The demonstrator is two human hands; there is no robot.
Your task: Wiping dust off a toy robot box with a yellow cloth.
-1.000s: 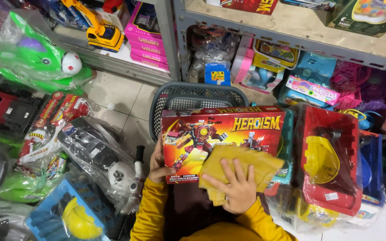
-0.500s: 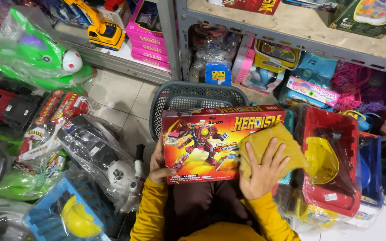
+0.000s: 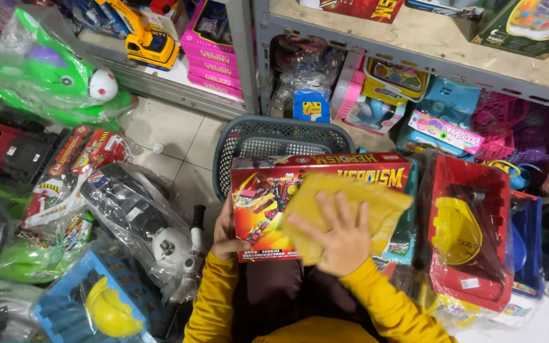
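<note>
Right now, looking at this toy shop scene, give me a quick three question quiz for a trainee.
1. True or false: the right hand presses a yellow cloth on the red toy box.
2. Which hand grips the box's edge?
3. What stands behind the box: A, a grey basket; B, a ladder?

Key: 1 true. 2 the left hand. 3 A.

The red toy box (image 3: 268, 203) lay flat across the person's lap, its picture of a robot facing up and its long top edge toward a grey basket. A yellow cloth (image 3: 344, 203), crumpled and folded, covered the box's right half, spread flat against the printed front.
</note>
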